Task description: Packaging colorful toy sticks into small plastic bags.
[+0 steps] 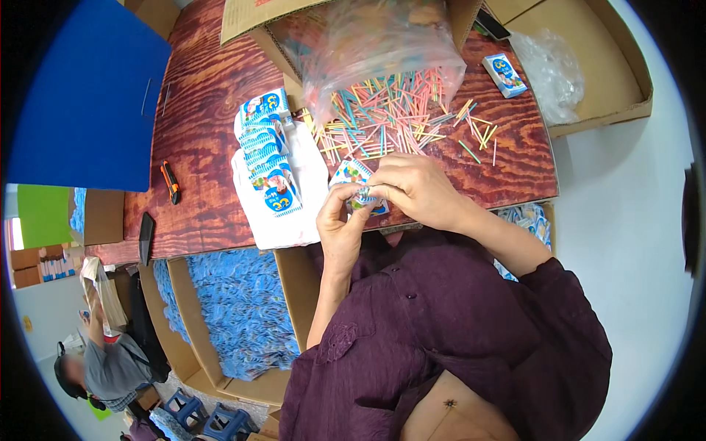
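Close to the table's front edge, my left hand [342, 224] and my right hand [417, 189] meet, fingertips pinched on a small printed packet [362, 195]. The fingers cover much of it. Just behind them shows a white, blue and green printed packet [351, 172]; whether it is the same piece I cannot tell. Left of my hands, a row of overlapping blue-and-white packets [266, 158] lies on a white cloth [312, 173]. Beyond my hands, thin sticks [382, 121] in pink, yellow and blue spread loosely over the wood.
An open cardboard box [276, 51] with a clear plastic bag [368, 44] spills the sticks. An orange-black utility knife [170, 182] and a dark object [146, 237] lie left. A small box [505, 76] sits right. Below the table, a carton holds blue packets [239, 309]. Another person [121, 360] works at far left.
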Available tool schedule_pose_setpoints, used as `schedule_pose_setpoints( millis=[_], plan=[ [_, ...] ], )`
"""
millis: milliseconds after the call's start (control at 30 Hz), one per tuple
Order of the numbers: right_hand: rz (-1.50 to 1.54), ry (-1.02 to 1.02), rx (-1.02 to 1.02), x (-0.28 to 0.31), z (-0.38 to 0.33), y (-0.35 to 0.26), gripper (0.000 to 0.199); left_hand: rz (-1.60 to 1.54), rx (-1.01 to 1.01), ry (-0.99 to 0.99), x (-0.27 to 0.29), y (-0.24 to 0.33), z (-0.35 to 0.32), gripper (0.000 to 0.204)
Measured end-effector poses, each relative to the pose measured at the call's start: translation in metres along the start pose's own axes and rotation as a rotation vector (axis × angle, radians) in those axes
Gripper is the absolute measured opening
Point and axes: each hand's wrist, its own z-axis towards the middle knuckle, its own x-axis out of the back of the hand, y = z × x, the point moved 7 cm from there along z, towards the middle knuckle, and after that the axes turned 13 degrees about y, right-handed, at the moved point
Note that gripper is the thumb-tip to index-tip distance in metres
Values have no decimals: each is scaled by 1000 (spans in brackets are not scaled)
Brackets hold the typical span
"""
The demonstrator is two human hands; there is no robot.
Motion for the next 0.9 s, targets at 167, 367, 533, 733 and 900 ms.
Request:
schedule_pose_setpoints(
  millis=[167, 367, 533, 733, 900],
  plan=[
    [-29, 132, 95, 12, 3, -8, 12, -17, 269, -85, -13, 6, -3, 23],
    [313, 183, 45, 23, 12, -8, 11, 12, 298, -93, -13, 8, -2, 19],
    [192, 74, 51, 19, 7, -13, 7, 279, 5, -194, -9, 1, 4, 22],
    [254, 51, -35, 11, 0, 20, 6, 448, -196, -121, -17, 25, 12, 21],
    [148, 99, -3, 10, -3, 17, 9, 6, 97, -57, -3, -3, 10, 17]
  ],
)
